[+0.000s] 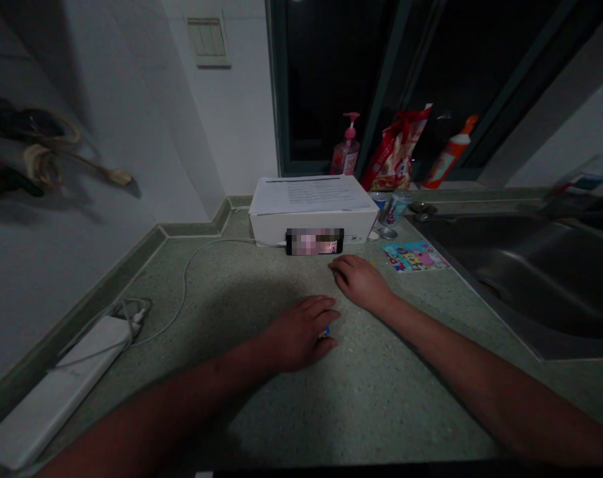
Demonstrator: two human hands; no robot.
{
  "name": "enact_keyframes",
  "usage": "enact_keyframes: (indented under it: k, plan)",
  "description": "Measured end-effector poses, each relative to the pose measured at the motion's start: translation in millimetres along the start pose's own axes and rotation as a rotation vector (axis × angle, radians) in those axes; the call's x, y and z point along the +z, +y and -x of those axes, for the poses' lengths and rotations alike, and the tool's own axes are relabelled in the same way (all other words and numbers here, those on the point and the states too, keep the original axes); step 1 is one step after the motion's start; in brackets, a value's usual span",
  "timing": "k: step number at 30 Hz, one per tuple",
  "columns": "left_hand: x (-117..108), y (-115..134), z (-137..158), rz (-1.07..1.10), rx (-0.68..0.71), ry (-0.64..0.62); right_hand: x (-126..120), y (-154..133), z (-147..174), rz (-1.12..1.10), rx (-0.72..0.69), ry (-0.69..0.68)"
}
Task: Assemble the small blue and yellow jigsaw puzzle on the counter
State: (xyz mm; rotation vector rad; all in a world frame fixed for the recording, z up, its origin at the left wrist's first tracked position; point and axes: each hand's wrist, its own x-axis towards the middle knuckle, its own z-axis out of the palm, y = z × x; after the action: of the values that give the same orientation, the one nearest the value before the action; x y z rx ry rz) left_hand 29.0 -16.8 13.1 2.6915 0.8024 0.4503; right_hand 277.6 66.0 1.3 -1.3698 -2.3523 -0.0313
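My left hand (306,332) is low over the middle of the counter, its thumb and fingers curled round a small blue-and-white thing (324,332). Most of that thing is hidden by the fingers, so its kind does not show. Farther forward and to the right, my right hand (359,279) rests on the counter with its fingers loosely bent and pointing left. Nothing shows in it. Just beyond its fingertips a phone (314,242) leans sideways against a white box (311,222). To its right lies a colourful cartoon sticker sheet (415,257).
A power strip (67,385) with a white cable (184,285) occupies the left. Cans (397,207) stand beside the box. Behind are a pump bottle (345,149), a red bag (398,153) and an orange-capped bottle (450,153). A metal sink (510,332) is at right.
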Motion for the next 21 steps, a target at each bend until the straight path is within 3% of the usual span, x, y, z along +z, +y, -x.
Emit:
enact_keyframes:
  k: [21]
  plan:
    - [-1,-11,-25,-0.041,-0.093,-0.007,5,-1,-2,-0.05,-0.041,0.028]
